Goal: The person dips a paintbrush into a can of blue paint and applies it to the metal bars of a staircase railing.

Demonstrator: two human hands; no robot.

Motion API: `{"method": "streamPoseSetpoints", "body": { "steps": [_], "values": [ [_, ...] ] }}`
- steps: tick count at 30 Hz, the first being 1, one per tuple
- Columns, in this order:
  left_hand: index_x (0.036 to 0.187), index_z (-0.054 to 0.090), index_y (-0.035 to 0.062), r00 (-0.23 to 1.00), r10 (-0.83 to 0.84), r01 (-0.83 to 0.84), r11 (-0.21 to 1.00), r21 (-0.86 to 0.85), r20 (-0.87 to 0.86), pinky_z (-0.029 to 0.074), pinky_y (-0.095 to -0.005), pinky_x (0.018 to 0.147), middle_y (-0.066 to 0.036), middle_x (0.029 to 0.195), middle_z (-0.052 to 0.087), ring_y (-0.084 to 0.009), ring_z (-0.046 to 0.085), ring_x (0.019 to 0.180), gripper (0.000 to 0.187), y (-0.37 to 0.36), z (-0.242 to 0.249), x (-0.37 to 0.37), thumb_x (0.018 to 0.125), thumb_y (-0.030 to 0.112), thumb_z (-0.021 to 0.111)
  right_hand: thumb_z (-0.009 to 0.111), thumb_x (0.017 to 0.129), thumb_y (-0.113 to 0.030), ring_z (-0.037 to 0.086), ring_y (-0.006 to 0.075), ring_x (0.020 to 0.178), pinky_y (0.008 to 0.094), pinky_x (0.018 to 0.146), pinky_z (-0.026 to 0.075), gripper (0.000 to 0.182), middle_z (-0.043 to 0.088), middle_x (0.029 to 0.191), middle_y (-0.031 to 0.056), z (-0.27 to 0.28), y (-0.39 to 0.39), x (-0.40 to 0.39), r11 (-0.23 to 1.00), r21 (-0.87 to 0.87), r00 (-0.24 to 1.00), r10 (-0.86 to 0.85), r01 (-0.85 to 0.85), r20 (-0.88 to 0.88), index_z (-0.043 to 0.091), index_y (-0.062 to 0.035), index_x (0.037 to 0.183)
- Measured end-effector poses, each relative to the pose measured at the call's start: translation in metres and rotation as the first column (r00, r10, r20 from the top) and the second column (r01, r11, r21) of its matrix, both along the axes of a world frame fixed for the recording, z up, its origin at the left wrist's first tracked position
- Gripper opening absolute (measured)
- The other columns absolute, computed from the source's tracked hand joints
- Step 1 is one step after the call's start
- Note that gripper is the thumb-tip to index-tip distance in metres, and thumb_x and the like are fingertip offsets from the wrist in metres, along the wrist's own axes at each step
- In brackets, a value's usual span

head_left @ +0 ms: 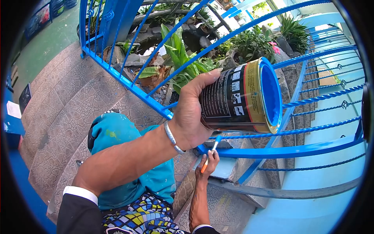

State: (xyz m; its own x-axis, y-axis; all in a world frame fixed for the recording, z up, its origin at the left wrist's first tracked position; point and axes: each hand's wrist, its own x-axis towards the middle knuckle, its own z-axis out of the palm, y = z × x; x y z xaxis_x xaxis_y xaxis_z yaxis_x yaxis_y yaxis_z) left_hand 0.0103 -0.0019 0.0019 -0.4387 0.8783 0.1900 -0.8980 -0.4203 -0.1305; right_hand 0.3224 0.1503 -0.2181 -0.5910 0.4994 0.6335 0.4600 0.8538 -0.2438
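My left hand (191, 113), with a silver bracelet at its wrist, is wrapped round a paint can (233, 97). The can has a black and gold label and is tipped on its side, its open mouth facing right and blue paint coating the inside. Below it, my right hand (210, 162) grips a small paintbrush (214, 146) with a white and orange handle. Blue paint covers the bristles, which point up at the lower twisted bar of the blue metal railing (288, 151).
Stone-patterned curved steps (78, 105) lie below and to the left. Another blue railing section (128, 80) borders a planted rock bed with leafy plants (183, 58). At the right, a grey lower rail (284, 191) runs before a light blue wall (323, 179).
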Motion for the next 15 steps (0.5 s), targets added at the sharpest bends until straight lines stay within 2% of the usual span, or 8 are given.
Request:
{"method": "streamPoseSetpoints", "body": {
  "steps": [2, 4, 5, 9, 12, 13, 15],
  "values": [
    [0.122, 0.076, 0.0097, 1.000, -0.010, 0.010, 0.998, 0.061, 0.004, 0.064, -0.0459, 0.097, -0.009, 0.114, 0.082, -0.0243, 0.080, 0.101, 0.038, 0.002, -0.006, -0.001, 0.104, 0.041, 0.063, 0.074, 0.097, -0.001, 0.067, 0.0411, 0.118, 0.0473, 0.099, 0.057, 0.028, 0.064, 0.131, 0.0268, -0.002, -0.001, 0.003, 0.999, -0.042, 0.999, 0.015, -0.013, 0.047, 0.074, 0.0009, 0.125],
    [0.120, 0.075, 0.0099, 0.999, 0.019, -0.019, 1.000, 0.013, 0.033, 0.064, -0.0459, 0.096, -0.009, 0.112, 0.082, -0.0249, 0.080, 0.098, 0.037, 0.002, -0.005, -0.002, 0.104, 0.040, 0.063, 0.074, 0.095, 0.001, 0.070, 0.0399, 0.113, 0.0459, 0.097, 0.058, 0.025, 0.068, 0.124, 0.0249, 0.011, -0.011, 0.003, 0.993, -0.118, 0.996, 0.033, -0.023, 0.086, 0.076, 0.0005, 0.120],
    [0.119, 0.075, 0.0098, 0.999, 0.018, -0.019, 1.000, 0.012, 0.041, 0.064, -0.0459, 0.095, -0.009, 0.111, 0.082, -0.0251, 0.080, 0.098, 0.036, 0.003, -0.004, -0.002, 0.103, 0.040, 0.064, 0.074, 0.092, 0.003, 0.073, 0.0382, 0.106, 0.0443, 0.094, 0.059, 0.024, 0.073, 0.115, 0.0216, 0.020, -0.012, 0.001, 0.992, -0.113, 0.992, 0.068, -0.056, 0.105, 0.078, -0.0004, 0.115],
    [0.119, 0.074, 0.0095, 0.999, 0.004, -0.006, 0.997, 0.081, 0.033, 0.065, -0.0457, 0.093, -0.009, 0.109, 0.082, -0.0248, 0.080, 0.096, 0.034, 0.000, -0.003, -0.004, 0.103, 0.038, 0.064, 0.074, 0.092, 0.003, 0.074, 0.0377, 0.103, 0.0435, 0.092, 0.059, 0.022, 0.075, 0.111, 0.0210, 0.054, 0.001, -0.023, 0.983, -0.179, 0.983, 0.062, -0.031, 0.170, 0.077, -0.0002, 0.113],
    [0.119, 0.074, 0.0083, 0.999, 0.008, -0.012, 0.995, 0.095, 0.040, 0.066, -0.0436, 0.090, -0.010, 0.109, 0.082, -0.0243, 0.081, 0.093, 0.033, -0.001, -0.001, -0.006, 0.103, 0.036, 0.064, 0.073, 0.092, 0.004, 0.073, 0.0382, 0.101, 0.0442, 0.092, 0.059, 0.020, 0.075, 0.108, 0.0214, 0.072, 0.015, -0.032, 0.987, -0.161, 0.997, 0.019, -0.006, 0.080, 0.076, 0.0019, 0.112],
    [0.119, 0.074, 0.0080, 0.999, 0.020, -0.024, 0.997, 0.077, 0.044, 0.066, -0.0428, 0.089, -0.010, 0.109, 0.082, -0.0241, 0.081, 0.093, 0.033, -0.002, 0.000, -0.006, 0.103, 0.036, 0.064, 0.072, 0.096, 0.001, 0.074, 0.0357, 0.099, 0.0426, 0.091, 0.058, 0.017, 0.075, 0.108, 0.0207, 0.079, 0.012, -0.035, 0.996, -0.083, 0.996, -0.028, 0.034, 0.083, 0.074, 0.0053, 0.112],
    [0.119, 0.073, 0.0069, 0.998, 0.012, -0.016, 0.998, 0.064, 0.059, 0.067, -0.0405, 0.088, -0.010, 0.108, 0.082, -0.0235, 0.081, 0.091, 0.033, -0.005, 0.000, -0.005, 0.104, 0.035, 0.064, 0.070, 0.096, 0.002, 0.073, 0.0364, 0.099, 0.0429, 0.092, 0.057, 0.016, 0.074, 0.109, 0.0214, 0.089, 0.001, -0.039, 0.999, 0.006, 0.997, -0.053, 0.052, 0.048, 0.074, 0.0046, 0.112]
  ]
}}
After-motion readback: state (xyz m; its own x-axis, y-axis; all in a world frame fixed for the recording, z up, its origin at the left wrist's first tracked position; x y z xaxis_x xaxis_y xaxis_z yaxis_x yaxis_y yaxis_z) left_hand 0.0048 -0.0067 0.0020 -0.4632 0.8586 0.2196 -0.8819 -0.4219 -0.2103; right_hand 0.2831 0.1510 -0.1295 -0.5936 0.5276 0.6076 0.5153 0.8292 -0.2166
